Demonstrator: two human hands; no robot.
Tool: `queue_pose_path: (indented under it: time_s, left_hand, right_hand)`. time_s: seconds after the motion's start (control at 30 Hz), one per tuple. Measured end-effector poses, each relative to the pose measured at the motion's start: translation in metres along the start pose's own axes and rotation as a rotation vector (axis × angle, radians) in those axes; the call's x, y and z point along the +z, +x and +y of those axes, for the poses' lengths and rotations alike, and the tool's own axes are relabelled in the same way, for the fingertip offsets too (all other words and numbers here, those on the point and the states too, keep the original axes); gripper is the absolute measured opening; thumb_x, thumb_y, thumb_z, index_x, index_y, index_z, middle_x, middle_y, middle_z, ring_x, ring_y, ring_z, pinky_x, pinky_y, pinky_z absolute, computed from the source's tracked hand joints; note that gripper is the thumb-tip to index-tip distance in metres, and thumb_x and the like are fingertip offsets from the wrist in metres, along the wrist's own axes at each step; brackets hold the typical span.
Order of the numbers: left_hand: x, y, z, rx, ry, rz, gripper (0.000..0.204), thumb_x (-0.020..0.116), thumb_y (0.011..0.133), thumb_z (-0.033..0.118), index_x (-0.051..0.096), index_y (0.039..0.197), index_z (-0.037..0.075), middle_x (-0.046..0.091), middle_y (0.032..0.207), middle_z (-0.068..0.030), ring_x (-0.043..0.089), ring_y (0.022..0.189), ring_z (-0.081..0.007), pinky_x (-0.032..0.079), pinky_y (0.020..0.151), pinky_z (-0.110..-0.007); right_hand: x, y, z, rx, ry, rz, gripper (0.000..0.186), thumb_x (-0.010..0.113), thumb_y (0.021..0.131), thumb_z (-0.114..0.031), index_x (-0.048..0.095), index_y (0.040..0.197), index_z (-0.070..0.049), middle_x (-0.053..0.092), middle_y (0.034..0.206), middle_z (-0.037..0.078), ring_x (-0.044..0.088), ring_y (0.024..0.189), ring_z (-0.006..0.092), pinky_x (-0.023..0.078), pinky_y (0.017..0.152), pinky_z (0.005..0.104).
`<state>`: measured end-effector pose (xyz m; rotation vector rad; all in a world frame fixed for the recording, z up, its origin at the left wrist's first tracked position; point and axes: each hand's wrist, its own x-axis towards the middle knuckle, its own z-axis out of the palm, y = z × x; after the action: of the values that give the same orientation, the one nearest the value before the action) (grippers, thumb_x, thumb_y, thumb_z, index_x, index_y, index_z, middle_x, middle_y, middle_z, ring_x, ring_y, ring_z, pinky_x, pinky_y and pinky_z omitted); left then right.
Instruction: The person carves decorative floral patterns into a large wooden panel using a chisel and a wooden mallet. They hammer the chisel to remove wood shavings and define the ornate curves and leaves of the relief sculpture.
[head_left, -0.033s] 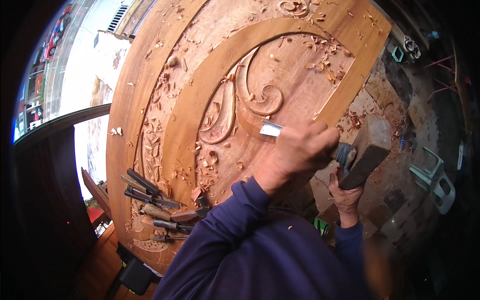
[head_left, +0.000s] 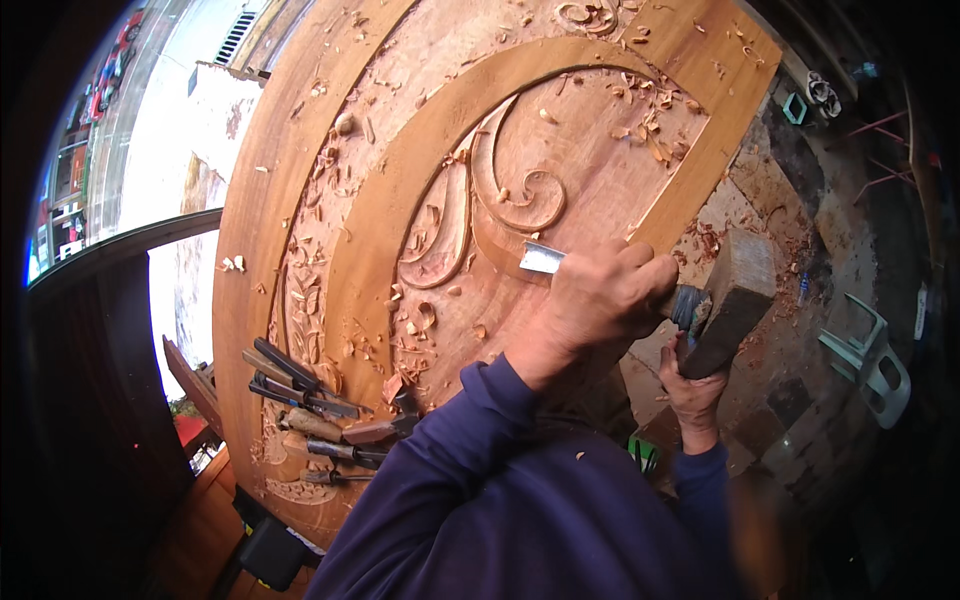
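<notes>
My left hand (head_left: 615,295) is closed around a gouge, whose wide shiny blade (head_left: 542,258) rests on a curved raised band of the carved wooden panel (head_left: 590,210). The gouge's dark handle end (head_left: 686,306) sticks out on the right side of my fist. Against or just beside that end is the block head of a wooden mallet (head_left: 735,300); I cannot tell whether they touch. Below the head, my right hand (head_left: 694,390) grips the mallet by its handle, which is mostly hidden. Carved scrolls (head_left: 535,200) lie just beyond the blade.
Several chisels and gouges (head_left: 300,375) lie on the panel at the lower left. Curled shavings (head_left: 655,140) are strewn over the carving. A pale green plastic chair (head_left: 870,360) stands on the floor at right. A black case (head_left: 272,552) sits at the lower left.
The mallet head has shifted slightly left, toward the gouge's handle end. My left hand and the blade stay in nearly the same place.
</notes>
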<state>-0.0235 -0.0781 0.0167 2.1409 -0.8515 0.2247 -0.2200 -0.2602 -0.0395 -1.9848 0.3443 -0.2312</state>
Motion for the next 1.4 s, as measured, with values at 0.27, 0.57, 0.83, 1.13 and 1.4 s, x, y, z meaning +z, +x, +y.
queue_pose_path:
  time_s: [0.27, 0.57, 0.83, 1.13, 1.4]
  left_hand:
    - [-0.002, 0.002, 0.001, -0.046, -0.004, -0.032, 0.016, 0.073, 0.083, 0.02, 0.057, 0.08, 0.016, 0.053, 0.071, -0.0032, 0.06, 0.061, -0.0236, 0.048, 0.048, -0.039]
    - [0.0, 0.001, -0.003, -0.047, 0.038, -0.028, 0.023, 0.077, 0.068, 0.015, 0.058, 0.081, 0.015, 0.054, 0.07, -0.0045, 0.061, 0.061, -0.025, 0.049, 0.049, -0.041]
    - [-0.005, -0.004, -0.008, -0.009, -0.032, -0.094, 0.017, 0.074, 0.084, 0.021, 0.059, 0.084, 0.016, 0.057, 0.073, -0.0035, 0.064, 0.061, -0.0253, 0.05, 0.049, -0.041]
    - [-0.011, -0.01, -0.011, 0.045, -0.079, -0.133, 0.022, 0.077, 0.074, 0.017, 0.057, 0.082, 0.014, 0.055, 0.071, -0.0042, 0.062, 0.06, -0.0253, 0.048, 0.048, -0.04]
    - [-0.015, -0.012, -0.017, 0.076, -0.079, -0.134, 0.018, 0.075, 0.075, 0.016, 0.057, 0.081, 0.015, 0.056, 0.071, -0.0039, 0.062, 0.061, -0.0263, 0.047, 0.047, -0.042]
  right_hand:
    - [0.013, 0.002, -0.015, 0.32, 0.45, 0.133, 0.037, 0.074, 0.083, 0.005, 0.062, 0.118, -0.001, 0.065, 0.099, 0.007, 0.064, 0.084, 0.0138, 0.056, 0.074, 0.0321]
    - [0.031, 0.006, -0.025, 0.216, 0.175, 0.237, 0.027, 0.07, 0.088, -0.002, 0.063, 0.114, 0.001, 0.068, 0.103, 0.008, 0.067, 0.094, 0.0166, 0.055, 0.088, 0.0341]
    - [0.041, 0.01, -0.067, 0.246, 0.6, 0.456, 0.031, 0.073, 0.083, 0.003, 0.061, 0.111, 0.0, 0.066, 0.097, 0.006, 0.066, 0.086, 0.0162, 0.053, 0.077, 0.029]
    - [0.041, -0.004, -0.065, 0.217, 0.56, 0.398, 0.033, 0.075, 0.087, -0.002, 0.061, 0.117, 0.003, 0.065, 0.1, 0.008, 0.063, 0.091, 0.0165, 0.054, 0.087, 0.032]
    - [0.046, -0.003, -0.079, 0.277, 0.484, 0.406, 0.03, 0.077, 0.09, -0.018, 0.063, 0.107, 0.001, 0.068, 0.096, 0.007, 0.064, 0.087, 0.0168, 0.053, 0.08, 0.0326]
